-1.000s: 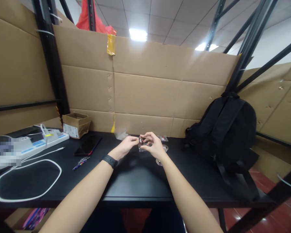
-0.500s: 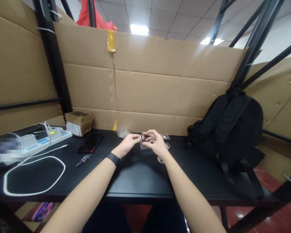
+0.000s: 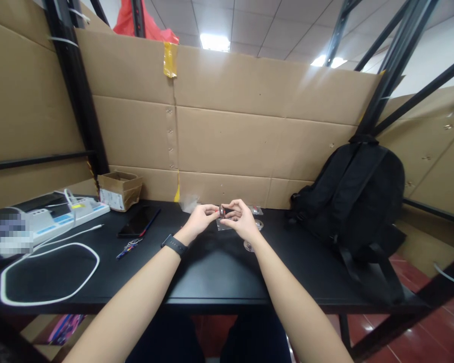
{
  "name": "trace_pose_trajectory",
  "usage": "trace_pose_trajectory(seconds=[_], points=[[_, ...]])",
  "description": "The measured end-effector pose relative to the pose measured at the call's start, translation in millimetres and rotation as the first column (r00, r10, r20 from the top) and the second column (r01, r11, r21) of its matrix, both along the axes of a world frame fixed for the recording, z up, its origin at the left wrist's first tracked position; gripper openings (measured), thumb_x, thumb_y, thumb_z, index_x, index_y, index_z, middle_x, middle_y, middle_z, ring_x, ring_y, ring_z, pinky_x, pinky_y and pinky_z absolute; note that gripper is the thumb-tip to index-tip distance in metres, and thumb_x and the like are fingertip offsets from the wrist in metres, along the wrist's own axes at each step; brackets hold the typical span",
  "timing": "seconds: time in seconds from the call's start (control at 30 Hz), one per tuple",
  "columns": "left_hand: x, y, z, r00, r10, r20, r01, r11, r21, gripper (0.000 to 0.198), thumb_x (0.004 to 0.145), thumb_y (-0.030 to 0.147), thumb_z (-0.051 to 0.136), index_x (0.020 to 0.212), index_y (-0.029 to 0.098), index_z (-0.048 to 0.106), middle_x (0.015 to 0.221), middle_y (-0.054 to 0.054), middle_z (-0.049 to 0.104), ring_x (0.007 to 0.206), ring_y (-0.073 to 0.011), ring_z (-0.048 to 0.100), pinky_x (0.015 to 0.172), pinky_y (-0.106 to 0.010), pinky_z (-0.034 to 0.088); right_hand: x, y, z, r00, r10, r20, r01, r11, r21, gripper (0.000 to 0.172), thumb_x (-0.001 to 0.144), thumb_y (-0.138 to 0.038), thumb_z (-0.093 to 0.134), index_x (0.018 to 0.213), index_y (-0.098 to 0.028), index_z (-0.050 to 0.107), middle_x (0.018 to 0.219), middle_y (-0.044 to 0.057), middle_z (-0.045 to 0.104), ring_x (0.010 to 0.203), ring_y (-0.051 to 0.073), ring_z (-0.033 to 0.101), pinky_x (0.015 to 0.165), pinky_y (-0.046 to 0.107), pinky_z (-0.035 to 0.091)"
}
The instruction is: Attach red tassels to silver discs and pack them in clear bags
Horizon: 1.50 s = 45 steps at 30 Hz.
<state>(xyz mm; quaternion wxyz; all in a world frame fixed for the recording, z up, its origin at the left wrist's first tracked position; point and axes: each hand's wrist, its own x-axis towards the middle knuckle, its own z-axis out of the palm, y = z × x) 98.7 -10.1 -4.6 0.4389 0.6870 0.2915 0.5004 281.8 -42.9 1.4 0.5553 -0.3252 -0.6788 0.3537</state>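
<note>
Black table [image 3: 219,282] — bare from its near edge up to the hands; a backpack [image 3: 359,196] crowds the right end. Left hand [image 3: 199,219] and right hand [image 3: 244,222] together pinch a small dark round piece [image 3: 222,210] in their fingertips — just above the table, toward its far edge.

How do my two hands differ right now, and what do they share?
The left hand has a black band at its wrist; the right hand has a bare wrist. The left hand pinches the small dark part from its left side, the right hand from its right. Both grip that part together, above the black table.
</note>
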Motion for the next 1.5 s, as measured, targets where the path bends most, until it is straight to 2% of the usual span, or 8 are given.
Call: trace_pose_trajectory(seconds=[0.2, 0.43, 0.77, 0.97, 1.17, 1.33, 1.4, 1.5], points=[[0.6, -1.2, 3.5, 0.997, 0.045, -0.063, -0.037, 0.992, 0.12, 0.036, 0.078, 0.047, 0.072, 0.091, 0.014, 0.073, 0.094, -0.01, 0.076, 0.09, -0.0224, 0.069, 0.088, -0.034, 0.052, 0.9, 0.8, 0.3, 1.0, -0.023, 0.016, 0.023, 1.0, 0.0, 0.058, 0.06, -0.037, 0.086, 0.098, -0.026, 0.043, 0.123, 0.01, 0.067, 0.08, 0.017, 0.07, 0.067, 0.03, 0.057], [-3.3, 5.3, -1.2, 0.973, 0.168, -0.159, -0.117, 0.95, 0.289, 0.026, 0.083, 0.042, 0.067, 0.088, 0.018, 0.076, 0.112, -0.01, 0.067, 0.109, -0.0232, 0.061, 0.105, -0.038, 0.04, 0.3, 2.3, -3.6, 0.999, -0.025, 0.039, 0.024, 0.999, 0.023, 0.056, 0.062, -0.036, 0.085, 0.099, -0.026, 0.045, 0.124, 0.01, 0.067, 0.083, 0.017, 0.07, 0.066, 0.028, 0.056], [-4.0, 3.1, 2.0, 0.963, 0.161, -0.218, -0.095, 0.954, 0.285, 0.025, 0.084, 0.041, 0.066, 0.085, 0.019, 0.077, 0.108, -0.009, 0.065, 0.106, -0.0229, 0.061, 0.103, -0.037, 0.041, -1.2, 2.6, -3.7, 0.998, -0.027, 0.064, 0.024, 0.998, 0.051, 0.054, 0.061, -0.033, 0.085, 0.101, -0.025, 0.049, 0.12, 0.009, 0.069, 0.083, 0.018, 0.07, 0.062, 0.027, 0.055], [-5.0, 7.8, -1.0, 0.974, 0.128, -0.187, -0.071, 0.956, 0.286, 0.027, 0.084, 0.043, 0.066, 0.086, 0.018, 0.075, 0.103, -0.009, 0.069, 0.103, -0.0229, 0.061, 0.099, -0.037, 0.043, -3.0, 1.2, -3.0, 0.996, -0.066, 0.068, 0.062, 0.997, 0.056, 0.052, 0.06, -0.034, 0.087, 0.102, -0.023, 0.058, 0.114, 0.008, 0.07, 0.081, 0.019, 0.071, 0.061, 0.026, 0.054], [-0.6, -4.0, 5.9, 0.995, 0.01, -0.103, 0.005, 0.99, 0.142, 0.035, 0.084, 0.049, 0.065, 0.083, 0.015, 0.072, 0.096, -0.008, 0.071, 0.097, -0.0225, 0.063, 0.096, -0.035, 0.044, 1.1, -0.9, 3.4, 0.997, 0.069, 0.034, -0.071, 0.995, 0.066, 0.036, 0.08, -0.045, 0.073, 0.106, -0.02, 0.071, 0.108, 0.009, 0.074, 0.094, 0.022, 0.071, 0.088, 0.039, 0.056], [-0.7, -8.8, 7.7, 0.993, -0.095, -0.064, 0.101, 0.99, 0.094, 0.035, 0.084, 0.048, 0.066, 0.082, 0.014, 0.071, 0.092, -0.007, 0.072, 0.092, -0.0203, 0.063, 0.093, -0.033, 0.045, 5.2, 2.5, 1.1, 0.999, -0.024, 0.044, 0.017, 0.989, 0.146, 0.024, 0.081, -0.042, 0.073, 0.093, -0.022, 0.077, 0.112, 0.01, 0.073, 0.106, 0.026, 0.068, 0.095, 0.043, 0.053], [-0.7, -6.1, 5.8, 0.992, -0.118, -0.05, 0.122, 0.989, 0.08, 0.035, 0.085, 0.048, 0.066, 0.082, 0.014, 0.071, 0.09, -0.007, 0.071, 0.089, -0.02, 0.063, 0.092, -0.033, 0.046, 5.4, 4.0, -0.1, 0.998, -0.045, 0.045, 0.037, 0.986, 0.165, 0.022, 0.082, -0.041, 0.072, 0.092, -0.022, 0.076, 0.11, 0.01, 0.074, 0.104, 0.026, 0.069, 0.091, 0.042, 0.054], [2.2, -0.2, 0.8, 0.998, -0.057, -0.038, 0.06, 0.995, 0.074, 0.029, 0.083, 0.043, 0.068, 0.086, 0.014, 0.07, 0.092, -0.008, 0.071, 0.087, -0.0197, 0.064, 0.091, -0.034, 0.047, 4.0, 4.1, -0.2, 0.987, -0.132, 0.096, 0.109, 0.971, 0.214, 0.02, 0.086, -0.039, 0.066, 0.09, -0.021, 0.074, 0.108, 0.01, 0.072, 0.1, 0.024, 0.068, 0.082, 0.036, 0.055]])
